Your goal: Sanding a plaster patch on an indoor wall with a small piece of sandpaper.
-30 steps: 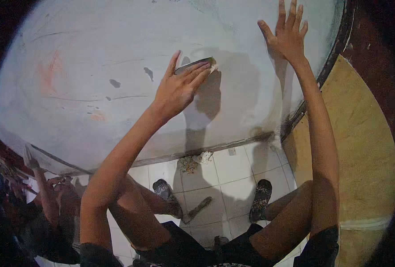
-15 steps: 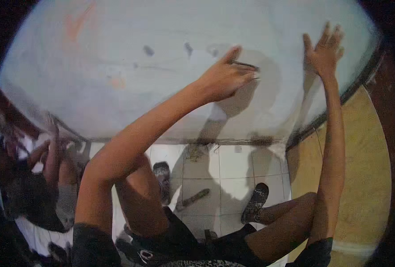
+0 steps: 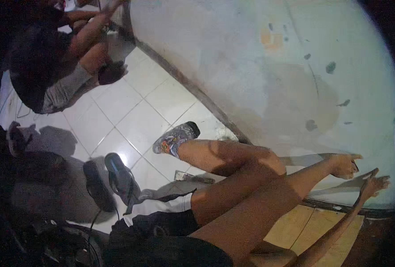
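My left hand (image 3: 343, 166) is closed on a thin, flat, dark-edged piece, most of it hidden in the fingers. It is at the pale bluish-white wall (image 3: 233, 49), at the right of the view; I cannot tell whether the piece touches the surface. Just beyond and below it, my right hand (image 3: 375, 185) has its fingers spread and holds nothing. It is close to the wall, near its lower edge. Dark spots and an orange patch (image 3: 271, 39) mark the wall.
A flat tool with a pale end (image 3: 193, 177) lies on white floor tiles (image 3: 117, 113) beside my leg. Dark flip-flops (image 3: 119, 175) lie to the left. Another person (image 3: 42, 62) crouches at the upper left by the wall. A yellowish panel (image 3: 308, 227) adjoins the wall's lower right.
The view has swung left, so the wall and both my hands appear farther right and lower. My hands appear nearer each other. More floor and the crouching person now show.
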Tool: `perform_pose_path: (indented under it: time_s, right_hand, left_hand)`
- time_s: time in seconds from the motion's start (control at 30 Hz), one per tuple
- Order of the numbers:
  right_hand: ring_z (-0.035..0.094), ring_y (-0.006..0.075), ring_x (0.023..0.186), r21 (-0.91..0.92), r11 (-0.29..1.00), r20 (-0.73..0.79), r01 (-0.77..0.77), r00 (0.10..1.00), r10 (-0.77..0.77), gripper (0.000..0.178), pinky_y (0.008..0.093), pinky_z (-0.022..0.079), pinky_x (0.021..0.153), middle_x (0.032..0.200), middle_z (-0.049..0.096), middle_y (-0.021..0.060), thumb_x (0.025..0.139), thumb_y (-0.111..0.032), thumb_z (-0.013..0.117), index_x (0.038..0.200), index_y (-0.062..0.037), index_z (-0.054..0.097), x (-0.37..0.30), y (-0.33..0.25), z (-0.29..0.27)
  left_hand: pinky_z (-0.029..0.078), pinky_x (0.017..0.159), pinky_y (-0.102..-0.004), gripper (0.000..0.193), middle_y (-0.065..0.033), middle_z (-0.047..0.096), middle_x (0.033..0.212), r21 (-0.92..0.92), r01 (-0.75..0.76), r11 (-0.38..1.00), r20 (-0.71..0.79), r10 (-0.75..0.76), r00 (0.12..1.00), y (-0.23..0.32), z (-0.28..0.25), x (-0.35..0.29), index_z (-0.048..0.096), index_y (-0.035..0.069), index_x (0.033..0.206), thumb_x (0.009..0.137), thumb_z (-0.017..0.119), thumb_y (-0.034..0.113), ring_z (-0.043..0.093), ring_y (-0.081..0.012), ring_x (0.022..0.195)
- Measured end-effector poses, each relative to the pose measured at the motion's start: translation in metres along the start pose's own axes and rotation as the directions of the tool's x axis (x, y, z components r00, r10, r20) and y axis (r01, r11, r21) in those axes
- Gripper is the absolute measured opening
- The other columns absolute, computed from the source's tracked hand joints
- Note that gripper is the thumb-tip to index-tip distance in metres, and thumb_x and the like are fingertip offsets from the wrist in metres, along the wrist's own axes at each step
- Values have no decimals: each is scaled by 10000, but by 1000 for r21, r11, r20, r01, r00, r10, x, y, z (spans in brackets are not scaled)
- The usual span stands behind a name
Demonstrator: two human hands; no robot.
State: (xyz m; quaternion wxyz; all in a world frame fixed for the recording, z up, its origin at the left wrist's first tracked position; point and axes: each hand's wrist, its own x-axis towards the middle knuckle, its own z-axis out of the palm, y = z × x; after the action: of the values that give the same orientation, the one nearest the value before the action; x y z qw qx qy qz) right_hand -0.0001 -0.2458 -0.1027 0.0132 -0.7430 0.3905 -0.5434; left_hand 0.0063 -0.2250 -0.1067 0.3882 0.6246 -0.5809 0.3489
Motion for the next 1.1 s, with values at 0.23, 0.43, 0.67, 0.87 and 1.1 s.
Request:
perform_pose_path:
  time_s: [0.23, 0.43, 0.67, 0.87, 1.1]
  right_hand:
    - [679, 364, 941, -233, 973, -109, 1, 994, -27, 648, 454, 556, 862, 1025, 671, 286, 1066, -502, 337, 1295, 72, 529, 43, 1, -1]
    - [703, 329, 1018, -702, 659, 87, 270, 951, -296, 594, 381, 608, 813, 1310, 602, 281, 1078, -448, 388, 1476, -7, 371, 34, 19, 7]
    - [15, 362, 1561, 9, 550, -115, 835, 547, -829, 869, 550, 50, 1234, 1689, 47, 195, 1028, -602, 421, 1626, -66, 89, 255, 147, -16]
    - [37, 373, 1560, 5, 764, -108, 645, 760, -641, 886, 753, 105, 1133, 1706, 19, 128, 958, -692, 469, 1639, -258, 103, 213, 105, -55]
    - [68, 387, 1554, 45, 838, -124, 544, 835, -536, 893, 734, 131, 1146, 1700, 55, 135, 935, -716, 480, 1633, -301, 108, 224, 109, -79]
  left_hand:
    - [173, 1257, -520, 324, -101, 676, 1301, -267, 6, 964, -66, -25, 997, 12, -6, 31, 705, 17, 1148, 1036, 489, 231, 572, -206, 1297]
    - [149, 1249, -574, 661, -92, 597, 1419, 293, -163, 942, 85, 144, 986, 6, 4, 21, 217, 125, 1589, 1042, 526, 330, 477, -198, 1404]
    - [160, 1240, -611, 151, -43, 744, 993, 225, -208, 952, 166, 173, 971, 7, -29, 33, 658, 160, 745, 882, 595, 171, 705, -211, 1083]
    - [131, 1233, -648, 317, -49, 651, 1349, 211, -298, 931, 11, 303, 953, -7, -104, 10, 634, 120, 1250, 953, 525, 113, 595, -185, 1287]
    - [143, 1252, -603, 446, -39, 589, 1440, 377, -425, 823, 560, 163, 812, 16, -154, -15, 557, 103, 1392, 947, 533, 111, 543, -166, 1344]
